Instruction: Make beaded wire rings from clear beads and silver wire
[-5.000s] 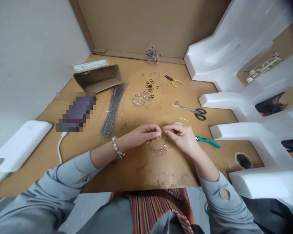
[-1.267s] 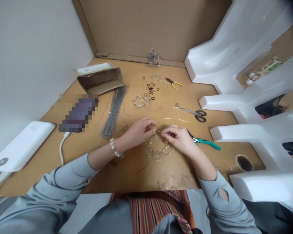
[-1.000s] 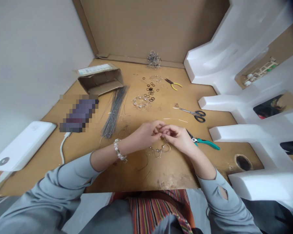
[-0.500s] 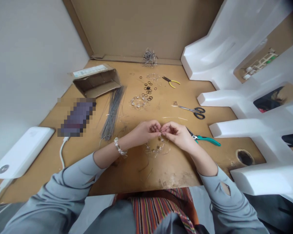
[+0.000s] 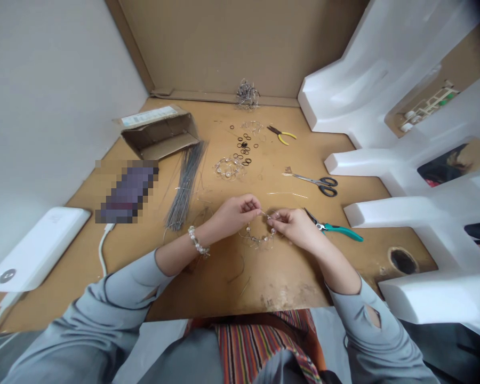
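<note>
My left hand (image 5: 234,210) and right hand (image 5: 292,224) have drawn slightly apart since a moment ago; each grip is pinched shut on the beaded wire ring (image 5: 259,234), low over the table (image 5: 224,277); green pliers (image 5: 336,229) lie beside.

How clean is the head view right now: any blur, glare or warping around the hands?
Head view: soft, even light, no glare; the left hand and right hand look sharp, but the beaded wire ring between them is too fine to resolve. Wide-angle warping bends the edges. A pixelated patch masks something on the table.
</note>
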